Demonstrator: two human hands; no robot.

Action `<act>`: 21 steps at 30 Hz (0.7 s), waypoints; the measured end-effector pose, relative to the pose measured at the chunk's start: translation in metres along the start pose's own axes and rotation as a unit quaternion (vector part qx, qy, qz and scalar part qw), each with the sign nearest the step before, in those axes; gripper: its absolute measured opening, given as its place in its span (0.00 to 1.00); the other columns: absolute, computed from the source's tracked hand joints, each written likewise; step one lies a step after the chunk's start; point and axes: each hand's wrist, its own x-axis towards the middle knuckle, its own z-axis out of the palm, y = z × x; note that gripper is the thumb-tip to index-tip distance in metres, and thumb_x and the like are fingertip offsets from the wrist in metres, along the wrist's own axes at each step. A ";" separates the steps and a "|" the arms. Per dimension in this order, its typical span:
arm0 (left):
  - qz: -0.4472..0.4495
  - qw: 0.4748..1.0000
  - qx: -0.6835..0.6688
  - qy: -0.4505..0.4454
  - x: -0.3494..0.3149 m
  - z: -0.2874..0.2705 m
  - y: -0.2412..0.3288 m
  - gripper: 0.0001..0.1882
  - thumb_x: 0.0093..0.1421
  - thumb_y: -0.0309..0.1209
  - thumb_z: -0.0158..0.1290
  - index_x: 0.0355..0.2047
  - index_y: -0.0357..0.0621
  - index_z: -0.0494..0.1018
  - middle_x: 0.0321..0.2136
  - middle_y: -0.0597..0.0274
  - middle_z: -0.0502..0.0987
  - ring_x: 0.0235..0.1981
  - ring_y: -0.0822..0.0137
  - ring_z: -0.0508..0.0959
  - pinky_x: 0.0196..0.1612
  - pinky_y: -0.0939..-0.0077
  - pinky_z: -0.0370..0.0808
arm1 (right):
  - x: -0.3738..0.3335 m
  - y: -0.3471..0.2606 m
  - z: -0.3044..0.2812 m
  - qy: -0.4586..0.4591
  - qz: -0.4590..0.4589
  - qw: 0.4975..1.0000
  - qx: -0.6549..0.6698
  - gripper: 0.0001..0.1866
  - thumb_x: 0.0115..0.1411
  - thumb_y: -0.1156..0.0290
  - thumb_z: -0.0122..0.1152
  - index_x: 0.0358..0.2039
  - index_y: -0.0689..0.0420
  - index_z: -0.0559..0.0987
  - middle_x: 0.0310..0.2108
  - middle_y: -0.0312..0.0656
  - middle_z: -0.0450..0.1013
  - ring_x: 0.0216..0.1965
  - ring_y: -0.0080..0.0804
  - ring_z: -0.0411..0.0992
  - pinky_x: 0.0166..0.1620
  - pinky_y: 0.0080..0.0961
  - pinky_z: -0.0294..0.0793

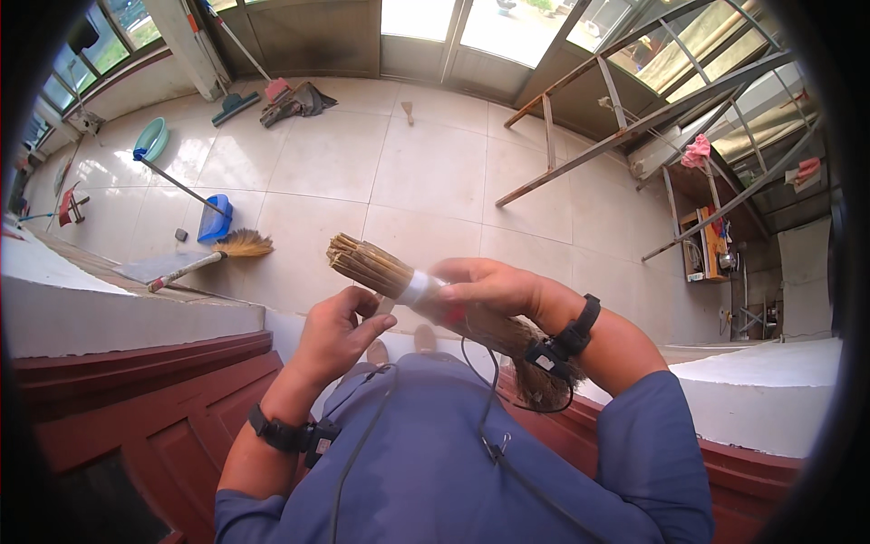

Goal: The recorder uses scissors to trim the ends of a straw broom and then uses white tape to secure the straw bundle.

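Note:
A whisk broom [367,263], a bundle of thin brown stalks with cut ends pointing up and left, lies slanted in front of my body. A white band [416,287] wraps its stalks, and clear plastic with a red patch seems to cover the part below. My right hand [489,286] is closed around the bundle beside the band. At the lower right, the frayed bristles [544,388] come out under my right wrist. Just left of the band, my left hand [340,334] is closed, with thumb and forefinger pinching a small pale strip [386,306].
On the tiled floor to the left are a straw broom [243,243], a blue long-handled dustpan [217,220] and a green basin [154,138]. A rusty metal frame [589,156] stands at the right near a small wooden box [696,247]. Cables [358,444] hang across my front.

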 end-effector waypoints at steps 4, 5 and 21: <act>-0.050 0.998 -0.025 -0.014 0.002 0.002 0.004 0.14 0.57 0.33 0.68 0.35 0.36 0.76 0.27 0.60 0.81 0.22 0.73 0.73 0.28 0.76 0.73 | 0.000 0.000 0.005 0.005 0.005 1.000 0.015 0.37 0.60 0.50 0.65 0.59 0.65 0.68 0.49 0.46 0.73 0.50 0.31 0.70 0.55 0.31 0.70; -0.054 0.997 -0.044 -0.014 0.002 0.003 0.004 0.14 0.57 0.33 0.67 0.35 0.36 0.76 0.27 0.61 0.81 0.22 0.74 0.72 0.28 0.76 0.73 | 0.000 0.000 0.006 0.009 0.001 1.000 0.015 0.37 0.58 0.51 0.68 0.58 0.65 0.68 0.47 0.46 0.73 0.48 0.31 0.71 0.53 0.30 0.71; -0.016 0.996 -0.083 0.010 -0.004 0.000 0.010 0.14 0.56 0.33 0.68 0.34 0.37 0.76 0.24 0.59 0.79 0.22 0.73 0.74 0.28 0.76 0.73 | 0.000 0.000 0.001 0.006 0.011 1.000 0.001 0.32 0.65 0.50 0.59 0.59 0.62 0.68 0.44 0.45 0.76 0.48 0.33 0.74 0.52 0.32 0.73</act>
